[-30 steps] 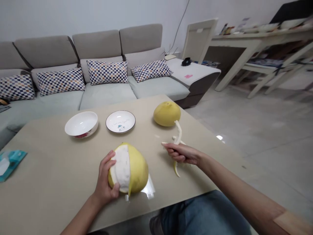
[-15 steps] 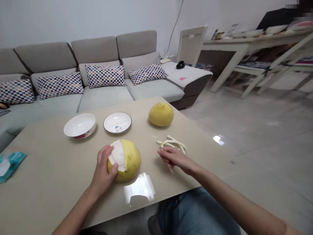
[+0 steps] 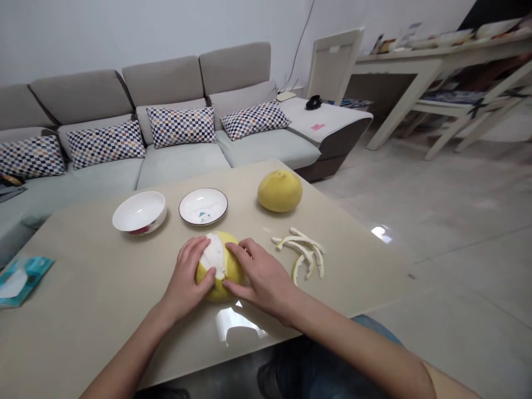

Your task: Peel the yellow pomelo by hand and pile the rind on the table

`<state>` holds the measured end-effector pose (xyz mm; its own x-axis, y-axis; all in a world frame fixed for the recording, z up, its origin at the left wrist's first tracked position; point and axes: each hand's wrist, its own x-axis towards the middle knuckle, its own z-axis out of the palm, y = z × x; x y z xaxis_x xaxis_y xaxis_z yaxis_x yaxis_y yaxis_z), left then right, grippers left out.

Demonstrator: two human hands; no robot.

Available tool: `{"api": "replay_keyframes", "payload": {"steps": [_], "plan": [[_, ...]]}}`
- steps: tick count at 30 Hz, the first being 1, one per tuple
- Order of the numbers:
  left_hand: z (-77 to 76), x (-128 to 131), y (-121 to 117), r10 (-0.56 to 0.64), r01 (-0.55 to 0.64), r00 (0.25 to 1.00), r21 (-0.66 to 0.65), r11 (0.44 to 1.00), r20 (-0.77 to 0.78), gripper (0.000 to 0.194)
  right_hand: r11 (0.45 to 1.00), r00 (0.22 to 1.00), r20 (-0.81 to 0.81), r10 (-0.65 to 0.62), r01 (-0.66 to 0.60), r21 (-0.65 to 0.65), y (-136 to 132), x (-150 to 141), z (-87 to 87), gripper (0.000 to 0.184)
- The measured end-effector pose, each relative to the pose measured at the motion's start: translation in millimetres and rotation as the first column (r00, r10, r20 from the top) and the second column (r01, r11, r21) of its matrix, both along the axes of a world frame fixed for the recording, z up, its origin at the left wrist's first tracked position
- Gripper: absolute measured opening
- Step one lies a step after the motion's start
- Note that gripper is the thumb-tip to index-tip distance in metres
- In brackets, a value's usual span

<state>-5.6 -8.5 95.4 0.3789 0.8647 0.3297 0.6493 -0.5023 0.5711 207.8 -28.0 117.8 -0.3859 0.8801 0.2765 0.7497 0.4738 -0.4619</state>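
**Item 1:** partly peeled pomelo. Yellow rind, white pith patch exposed on top. On beige glossy table, nr front edge, approx. mid-width, btwn both hands.

**Item 2:** L hand. Firm grasp on pomelo's left side, fingers curled over pith patch.

**Item 3:** R hand. Also grasping pomelo, from right side, fingers spread on rind, tips nr pith patch.

**Item 4:** peel strips. Curled, white w/ yellow outer skin, loose pile on table right of R hand, apart from it.

**Item 5:** whole pomelo. Unpeeled, nr far edge, right of centre.

**Item 6:** white plate. Dark rim, small blue mark at centre, nr far edge.

**Item 7:** white bowl. Just left of plate, red pattern on outer wall.

**Item 8:** teal wipes packet. At table's left edge.

**Item 9:** grey sectional sofa. Beyond far edge, w/ checked cushions.

**Item 10:** jeans. Person's own legs, below front edge.
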Motion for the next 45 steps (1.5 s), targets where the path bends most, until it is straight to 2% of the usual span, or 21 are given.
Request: {"api": "replay_keyframes", "payload": {"steps": [5, 8, 11, 15, 20, 22, 25, 29, 37, 45], "plan": [[-11.6, 3, 0, 0.042, -0.045, 0.998, 0.097, 0.994, 0.037, 0.054, 1.000, 0.994, 0.111, -0.019, 0.021, -0.014, 4, -4, 9.1, 0.049], [-15.2, 6, -1, 0.037, -0.041, 0.999, 0.147, 0.988, 0.031, 0.054, 0.999, 0.987, 0.158, -0.029, 0.034, -0.029, 8, -5, 12.5, 0.035], [-16.0, 8, -1, 0.033, -0.035, 0.999, 0.174, 0.984, 0.013, 0.054, 1.000, 0.960, 0.278, -0.016, 0.023, -0.021, 12, -7, 15.5, 0.023], [-15.8, 13, -2, 0.057, -0.057, 0.998, 0.176, 0.983, 0.007, 0.054, 0.998, 0.920, 0.391, -0.025, 0.043, -0.037, 15, -8, 25.8, 0.023], [-14.2, 20, -7, 0.068, -0.065, 0.998, 0.222, 0.973, -0.003, 0.055, 0.980, 0.883, 0.463, -0.078, 0.153, -0.127, 18, -10, 47.9, 0.030], [-13.1, 24, -11, 0.062, -0.055, 0.998, 0.235, 0.970, -0.021, 0.057, 0.969, 0.866, 0.496, -0.058, 0.169, -0.182, 18, -11, 52.2, 0.023], [-11.7, 30, -15, 0.066, -0.053, 0.997, 0.249, 0.967, -0.041, 0.060, 0.965, 0.860, 0.509, -0.017, 0.148, -0.217, 18, -10, 50.4, 0.017], [-11.1, 36, -15, 0.073, -0.058, 0.996, 0.269, 0.961, -0.046, 0.061, 0.973, 0.868, 0.496, 0.003, 0.111, -0.201, 20, -3, 43.2, 0.015], [-12.3, 28, -11, 0.031, -0.014, 0.998, 0.286, 0.958, -0.057, 0.062, 0.982, 0.870, 0.487, 0.079, 0.016, -0.188, 26, 10, 43.1, 0.011], [-12.2, 27, -13, 0.031, -0.007, 0.997, 0.305, 0.952, -0.074, 0.061, 0.980, 0.859, 0.512, 0.019, 0.086, -0.180, 19, 6, 50.6, 0.023]]}}
